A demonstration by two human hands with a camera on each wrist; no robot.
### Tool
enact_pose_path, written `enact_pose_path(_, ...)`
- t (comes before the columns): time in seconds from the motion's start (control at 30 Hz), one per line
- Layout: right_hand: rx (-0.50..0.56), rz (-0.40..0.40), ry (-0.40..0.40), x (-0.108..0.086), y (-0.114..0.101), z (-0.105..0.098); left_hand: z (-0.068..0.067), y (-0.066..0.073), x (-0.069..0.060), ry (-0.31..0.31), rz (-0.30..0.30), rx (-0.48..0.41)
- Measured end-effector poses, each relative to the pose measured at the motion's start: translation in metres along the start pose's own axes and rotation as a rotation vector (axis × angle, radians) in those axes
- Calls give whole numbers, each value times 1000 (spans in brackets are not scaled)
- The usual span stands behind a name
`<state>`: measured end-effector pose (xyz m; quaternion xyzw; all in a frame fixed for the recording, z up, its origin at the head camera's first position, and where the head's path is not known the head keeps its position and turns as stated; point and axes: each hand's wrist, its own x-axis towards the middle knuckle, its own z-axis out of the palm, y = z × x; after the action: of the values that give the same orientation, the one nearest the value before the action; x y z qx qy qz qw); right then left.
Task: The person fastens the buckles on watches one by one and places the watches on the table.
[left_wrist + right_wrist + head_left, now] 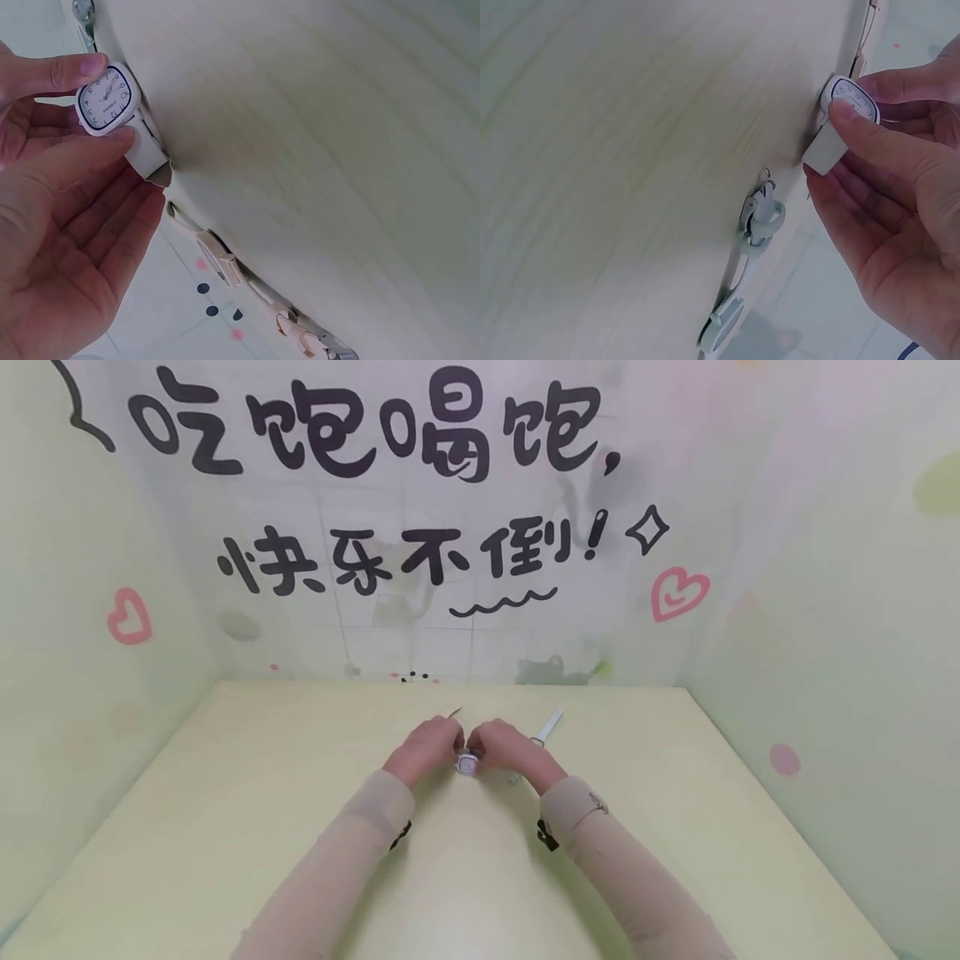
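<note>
A white watch [467, 765] with a squarish face is held between both hands, low over the table. The left hand [429, 747] pinches it, its thumb at the case edge by the strap in the left wrist view, where the dial of the watch [108, 99] faces the camera. My right hand [510, 750] also pinches it; in the right wrist view the thumb of the right hand [900, 172] lies over the dial, and a short white strap part [827, 148] hangs below the case.
A pale watch [724, 322] with a light strap lies right of the hands, partly behind the right one. A pink-strapped watch [219, 257] lies beyond the left hand. The pale wooden table [225, 793] meets printed walls [825, 610] at its back and sides.
</note>
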<state>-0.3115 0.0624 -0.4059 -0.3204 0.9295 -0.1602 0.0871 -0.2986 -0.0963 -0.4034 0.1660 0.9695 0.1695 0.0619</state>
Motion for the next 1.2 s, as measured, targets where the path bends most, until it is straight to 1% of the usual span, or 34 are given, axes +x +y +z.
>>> enact_pose_path(0.13, -57, -5, 22, 11, -6, -9, -11, -3, 5, 34, -10, 26)
enact_pose_path(0.2, -75, -2, 24, 15, -8, -11, -14, -4, 7, 37, -17, 39)
enact_pose_path(0.4, -86, 16, 22, 22, -10, -11, -17, -5, 15, 12, -46, 85)
enact_pose_path(0.57, -108, 28, 47, 23, -10, -10, -18, -2, 19, 20, -76, 112)
enact_pose_path(0.67, -116, 33, 40, 21, -11, -10, -18, 3, 17, 12, -84, 130)
enact_pose_path(0.73, -120, 40, 24, 19, -11, -8, -17, 7, 14, -6, -88, 138)
enact_pose_path(0.83, -128, 53, -3, 14, -12, -5, -13, 12, 9, -42, -100, 148)
enact_pose_path(0.93, -125, 66, -20, 9, -12, -1, -8, 14, 4, -51, -106, 148)
enact_pose_path(1.03, -96, 79, -36, 3, -10, 1, -4, 15, -1, -46, -103, 133)
enact_pose_path(1.2, 16, 100, -42, -10, -6, 2, -2, 18, -11, -57, -84, 82)
